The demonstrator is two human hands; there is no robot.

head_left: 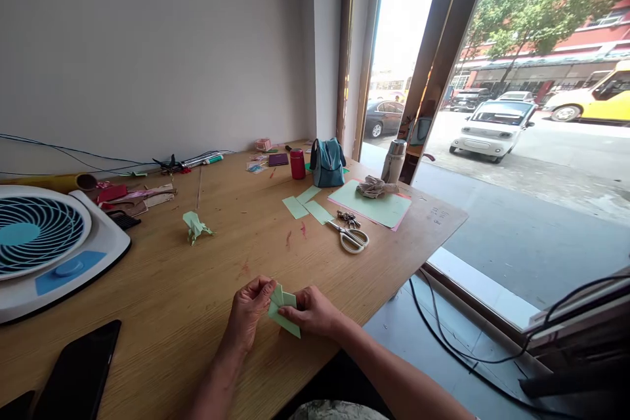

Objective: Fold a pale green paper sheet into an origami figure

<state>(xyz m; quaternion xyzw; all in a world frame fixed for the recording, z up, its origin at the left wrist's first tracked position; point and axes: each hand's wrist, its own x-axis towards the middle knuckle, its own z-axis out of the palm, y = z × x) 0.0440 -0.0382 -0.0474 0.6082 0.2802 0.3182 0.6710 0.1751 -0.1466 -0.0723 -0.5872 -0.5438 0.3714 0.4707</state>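
Green folded paper (282,307) — pinched by left hand (249,314) fingers, right hand (315,310) fingers, both closed

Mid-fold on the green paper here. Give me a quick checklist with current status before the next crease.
1. Both hands on the folded green paper: ok, left hand and right hand pinch it from either side.
2. Paper supported by the wooden table: ok.
3. Crease lines aligned: cannot tell, too small.
4. Scissors away from the hands: ok.
5. Spare green strips available: ok.
6. Finished paper figure out of the way: ok.
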